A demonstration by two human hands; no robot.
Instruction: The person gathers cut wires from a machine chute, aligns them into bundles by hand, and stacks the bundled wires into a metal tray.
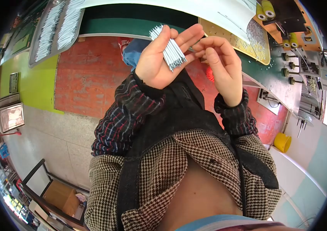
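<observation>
Holding a bundle of thin white sticks point(167, 48) in the left hand point(159, 57), fingers curled round it | right hand point(221, 65) nearly closed, fingertips pinching at the bundle's lower end | step, judged: squaring or picking from the bundle; next calls for a fine pinch | beyond: green workbench point(263, 73), tray of sticks point(55, 27).

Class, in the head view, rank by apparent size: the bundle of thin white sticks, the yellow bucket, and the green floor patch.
1. Green floor patch
2. Bundle of thin white sticks
3. Yellow bucket, though it sits farther from the camera, so its true size is unsure.
</observation>
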